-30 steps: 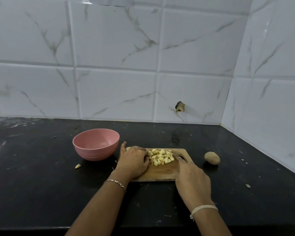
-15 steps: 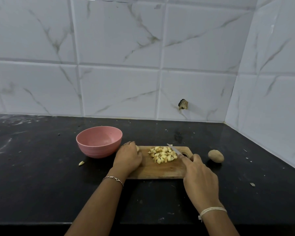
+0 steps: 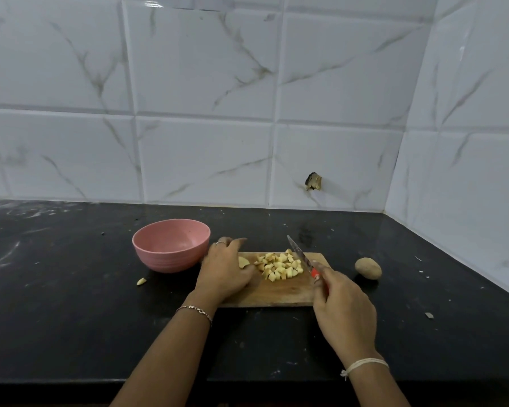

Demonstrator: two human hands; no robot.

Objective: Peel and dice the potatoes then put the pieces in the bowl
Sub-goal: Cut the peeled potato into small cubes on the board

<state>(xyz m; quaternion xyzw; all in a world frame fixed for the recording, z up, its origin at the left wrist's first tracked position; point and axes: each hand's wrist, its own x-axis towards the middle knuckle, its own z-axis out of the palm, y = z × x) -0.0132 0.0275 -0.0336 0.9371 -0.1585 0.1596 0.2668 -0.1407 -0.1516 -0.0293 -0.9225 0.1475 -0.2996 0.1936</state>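
Note:
A wooden cutting board [image 3: 279,292] lies on the black counter with a pile of diced potato pieces [image 3: 279,267] on its far half. My left hand [image 3: 225,270] rests at the board's left end, curled over a peeled potato chunk [image 3: 243,262]. My right hand [image 3: 343,311] grips a knife [image 3: 301,255] by its red handle, blade raised and angled up-left just right of the pile. A pink bowl [image 3: 171,251], empty inside, stands left of the board. One whole unpeeled potato [image 3: 368,268] sits right of the board.
A small potato scrap [image 3: 141,281] lies on the counter in front of the bowl. Small crumbs dot the counter at the right [image 3: 429,315]. White tiled walls close off the back and right side. The counter's front edge runs just under my forearms.
My right hand drew back to the right and lifted the knife off the pile. My left hand slid left, away from the diced pieces, to the chunk at the board's end.

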